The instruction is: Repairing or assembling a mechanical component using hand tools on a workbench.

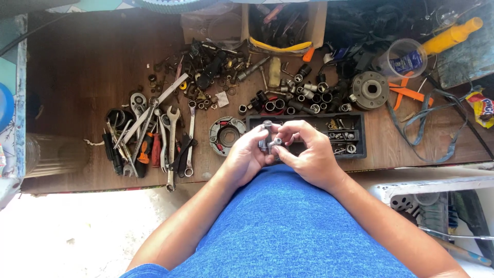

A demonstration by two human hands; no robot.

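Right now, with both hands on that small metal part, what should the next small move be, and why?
Probably keep the left hand steady and turn with the right hand: both pinch a small metal socket piece just above the black tray, so anything dropped should land there.

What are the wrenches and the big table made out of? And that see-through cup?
The wrenches look like bare steel: silvery grey and shiny. The table looks like wood or wood-look board: brown with grain streaks, worn matte. The cup seems to be clear plastic, since you can see through its walls.
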